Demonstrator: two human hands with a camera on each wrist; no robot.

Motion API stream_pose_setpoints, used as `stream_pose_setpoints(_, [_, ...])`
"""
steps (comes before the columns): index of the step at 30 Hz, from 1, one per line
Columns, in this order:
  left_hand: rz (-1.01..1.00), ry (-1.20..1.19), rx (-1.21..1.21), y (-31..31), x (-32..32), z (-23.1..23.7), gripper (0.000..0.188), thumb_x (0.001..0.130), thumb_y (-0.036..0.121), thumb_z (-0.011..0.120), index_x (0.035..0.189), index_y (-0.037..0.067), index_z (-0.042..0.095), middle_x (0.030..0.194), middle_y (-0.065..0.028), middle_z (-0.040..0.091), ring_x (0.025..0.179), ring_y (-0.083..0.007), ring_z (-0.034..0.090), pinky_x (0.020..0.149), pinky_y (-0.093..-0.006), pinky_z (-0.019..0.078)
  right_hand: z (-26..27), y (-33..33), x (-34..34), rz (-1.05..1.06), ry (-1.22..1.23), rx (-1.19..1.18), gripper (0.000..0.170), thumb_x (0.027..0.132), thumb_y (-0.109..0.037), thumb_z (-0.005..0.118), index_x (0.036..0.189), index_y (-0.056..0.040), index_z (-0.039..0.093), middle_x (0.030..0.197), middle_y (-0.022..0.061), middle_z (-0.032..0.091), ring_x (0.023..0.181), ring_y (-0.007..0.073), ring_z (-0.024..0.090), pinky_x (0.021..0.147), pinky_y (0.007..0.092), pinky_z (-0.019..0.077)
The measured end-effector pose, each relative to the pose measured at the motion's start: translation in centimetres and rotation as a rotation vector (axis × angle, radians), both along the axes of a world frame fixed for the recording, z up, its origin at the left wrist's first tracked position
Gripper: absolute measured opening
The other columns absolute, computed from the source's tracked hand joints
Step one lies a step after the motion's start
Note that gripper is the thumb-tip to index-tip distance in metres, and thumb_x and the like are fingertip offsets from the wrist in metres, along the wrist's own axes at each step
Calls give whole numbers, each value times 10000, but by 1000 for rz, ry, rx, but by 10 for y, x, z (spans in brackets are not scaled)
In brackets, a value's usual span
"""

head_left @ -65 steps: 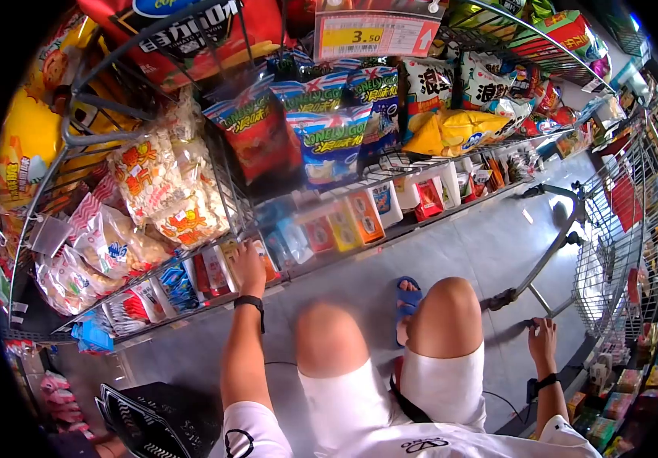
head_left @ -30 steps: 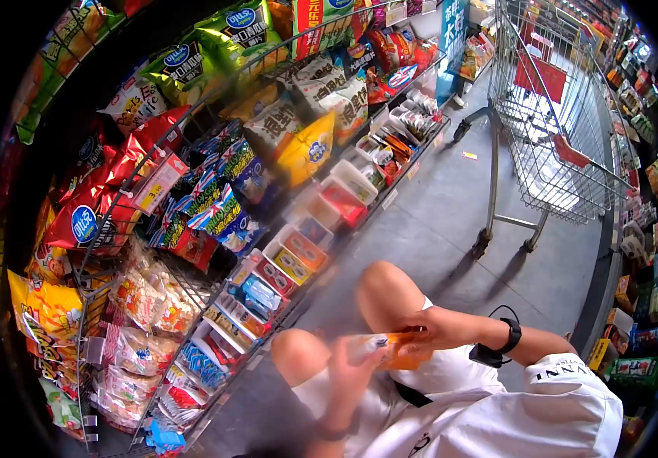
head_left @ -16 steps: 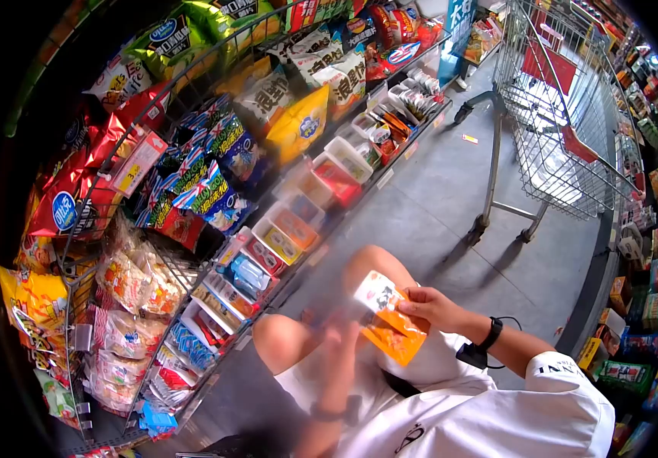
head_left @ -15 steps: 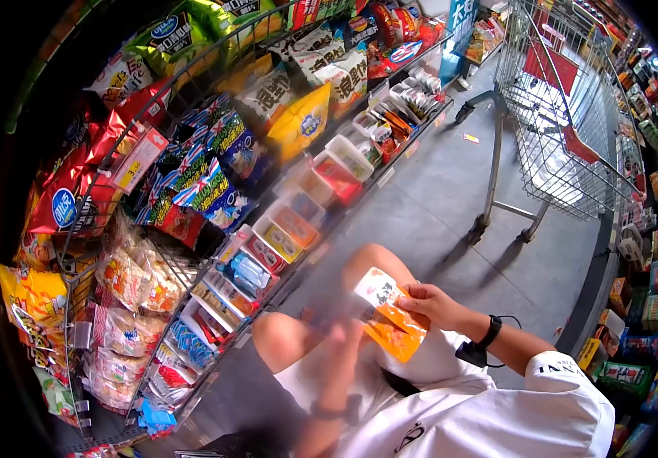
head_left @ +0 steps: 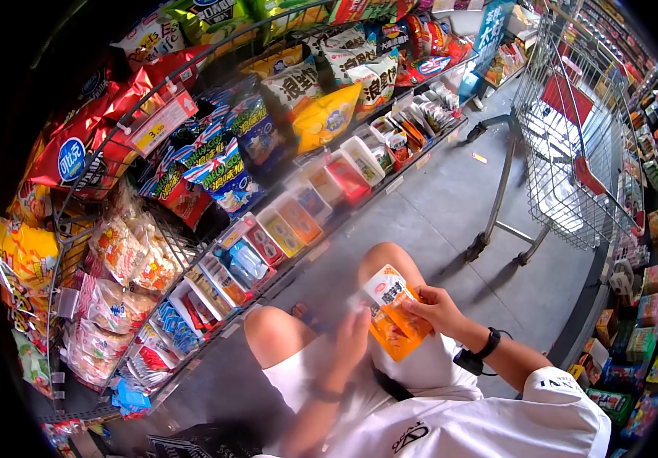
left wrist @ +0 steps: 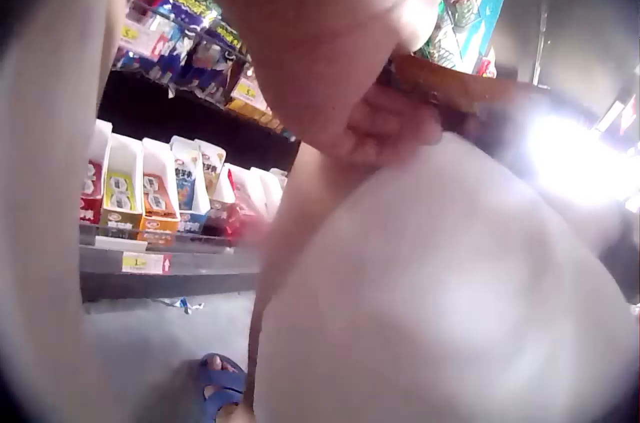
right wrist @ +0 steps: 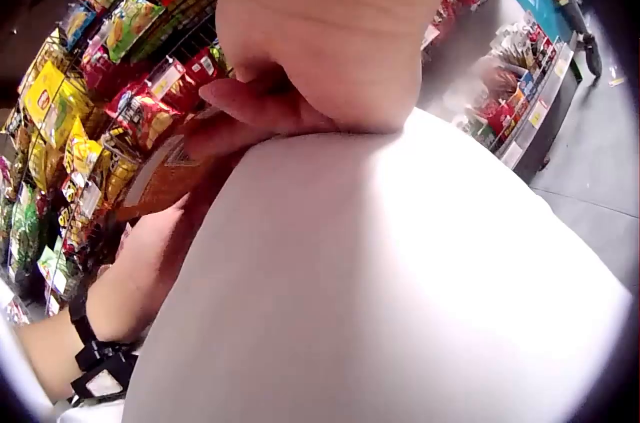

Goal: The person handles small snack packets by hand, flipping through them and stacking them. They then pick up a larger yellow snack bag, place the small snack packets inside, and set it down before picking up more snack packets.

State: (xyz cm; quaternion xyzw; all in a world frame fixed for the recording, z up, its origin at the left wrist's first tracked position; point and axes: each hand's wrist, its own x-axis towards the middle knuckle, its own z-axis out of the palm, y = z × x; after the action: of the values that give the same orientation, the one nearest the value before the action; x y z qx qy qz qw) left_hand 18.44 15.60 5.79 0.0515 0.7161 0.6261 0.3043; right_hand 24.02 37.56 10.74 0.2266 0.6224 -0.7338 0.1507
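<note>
Orange packet (head_left: 399,324) in front of me, tilted above my lap, its printed face turned up toward the head view. My right hand (head_left: 437,309) pinches its right edge, thumb on the printed side. My left hand (head_left: 350,340) is at the opposite edge, its fingers blurred; whether they grip it I cannot tell.

To my left runs a shelf (head_left: 344,227), with open boxes (head_left: 279,229) along its front and snack bags (head_left: 226,179) racked behind. A cart (head_left: 573,175) stands on the floor (head_left: 420,221) beyond my knees, near a second row of goods (head_left: 642,340) on my right. My shorts (head_left: 294,378) lie beneath both hands and block much of each wrist view.

The head view alone gives the packet's lettering and the whole cart. The left wrist view adds my blue sandal (left wrist: 222,383) and a price tag (left wrist: 146,263) under the boxes; the right wrist view shows the packet's darker, shaded side and the strap (right wrist: 85,328) on my left wrist.
</note>
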Motion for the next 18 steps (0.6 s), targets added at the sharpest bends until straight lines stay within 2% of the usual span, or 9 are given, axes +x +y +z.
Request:
stream_pose_setpoints(1, [8, -1, 10, 1, 0, -4, 359, 1051, 298, 485, 1223, -2, 579, 1119, -57, 626, 1023, -117, 535, 899, -293, 435, -1, 0, 0, -11, 5, 25, 286, 961, -317, 668, 1022, -39, 647, 735, -39, 599, 494, 40, 534, 351, 211, 409])
stream_pose_setpoints(4, [37, 22, 74, 10, 7, -30, 369, 1045, 278, 492, 1270, -4, 573, 1151, -50, 627, 1060, -108, 537, 921, -278, 434, -4, 0, 2, -46, 16, 69, 289, 959, -312, 668, 1041, -36, 649, 750, -28, 614, 502, 46, 555, 349, 214, 425])
stream_pose_setpoints(6, [106, -13, 171, 17, 11, -48, 402, 1030, 351, 516, 1194, -5, 605, 1036, -112, 667, 959, -155, 606, 864, -326, 471, -9, 1, 5, -67, 30, 124, 291, 958, -309, 668, 1045, -32, 648, 755, -23, 618, 507, 50, 563, 346, 217, 428])
stream_pose_setpoints(8, [99, -36, 214, 20, 9, -30, 384, 1032, 335, 522, 1196, -3, 602, 1021, -90, 658, 940, -130, 590, 851, -309, 468, -12, 0, 6, -79, 41, 161, 293, 958, -307, 668, 1049, -29, 646, 760, -19, 622, 512, 54, 572, 342, 220, 432])
stream_pose_setpoints(10, [67, -17, 284, 21, 5, -23, 331, 1040, 283, 524, 1198, -1, 587, 990, -39, 630, 901, -82, 549, 823, -264, 457, -14, 3, 8, -77, 0, 162, 273, 965, -282, 661, 1041, -21, 641, 794, -17, 639, 555, 48, 585, 395, 205, 447])
stream_pose_setpoints(11, [75, -19, 286, 18, 5, -26, 331, 1040, 283, 524, 1198, -1, 587, 990, -39, 630, 901, -82, 549, 823, -264, 457, -22, 5, 10, -68, -2, 164, 273, 965, -282, 661, 1041, -21, 641, 794, -17, 639, 555, 48, 585, 395, 205, 447])
stream_pose_setpoints(13, [-41, 11, 140, 16, 2, -31, 319, 1039, 274, 528, 1191, -2, 578, 1011, -23, 634, 905, -82, 556, 812, -255, 460, -41, 6, 13, -126, 118, 175, 175, 963, -225, 642, 983, -51, 643, 733, -31, 626, 508, 36, 548, 332, 215, 391])
stream_pose_setpoints(16, [6, 84, 302, 22, 4, -4, 333, 1021, 297, 570, 1170, 0, 586, 981, -18, 650, 863, -78, 571, 775, -244, 475, -38, 3, 12, -134, 93, 223, 174, 963, -229, 641, 958, -55, 632, 712, -37, 599, 494, 37, 537, 331, 216, 383])
stream_pose_setpoints(18, [-24, 15, 231, 19, 4, 7, 351, 1008, 311, 594, 1168, -2, 588, 961, -19, 658, 836, -76, 577, 755, -244, 482, -38, 1, 11, -137, 83, 213, 177, 963, -232, 642, 953, -56, 630, 709, -35, 594, 493, 37, 536, 331, 216, 383])
